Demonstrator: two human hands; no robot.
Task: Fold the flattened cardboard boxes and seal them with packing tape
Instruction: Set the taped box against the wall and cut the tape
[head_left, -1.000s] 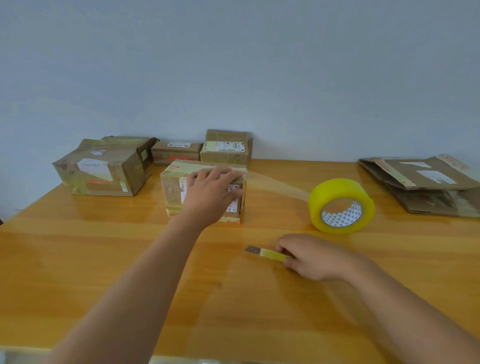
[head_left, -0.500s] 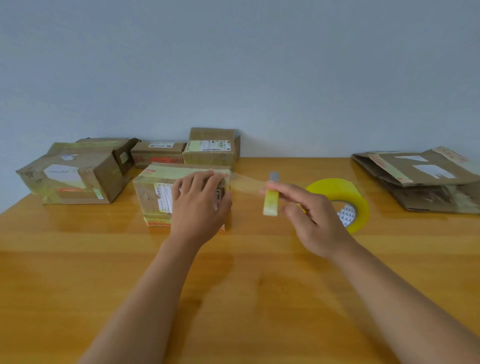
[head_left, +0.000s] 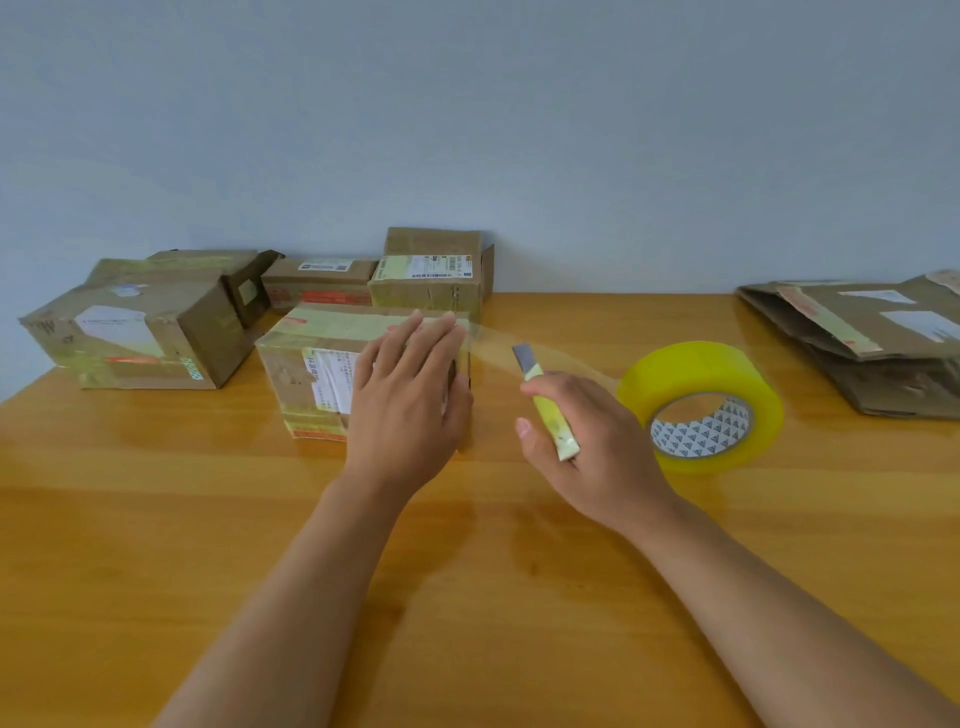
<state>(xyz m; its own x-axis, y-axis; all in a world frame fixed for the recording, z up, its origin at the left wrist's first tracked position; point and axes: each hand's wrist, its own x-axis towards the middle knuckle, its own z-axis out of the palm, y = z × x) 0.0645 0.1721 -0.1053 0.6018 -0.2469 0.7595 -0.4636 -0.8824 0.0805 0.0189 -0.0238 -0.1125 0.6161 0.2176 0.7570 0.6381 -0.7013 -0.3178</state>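
While the head view is the only one supplied, it shows enough. Left hand (head_left: 410, 395) lies flat, fingers straight, pressing the box (head_left: 322, 364) near mid-table. Right hand (head_left: 587, 441) grips a cutter (head_left: 545, 400), blade up at the strip (head_left: 498, 351) stretched from box to tape roll (head_left: 701, 405). Judgement: the strip is thin, sticky and limp once severed (it will curl back on itself), so it wants holding taut; the box looks light and liable to slide, best held down on its top. Count: four folded boxes, one roll, one cutter; flattened boxes (head_left: 872, 338) stacked at right, number unclear.
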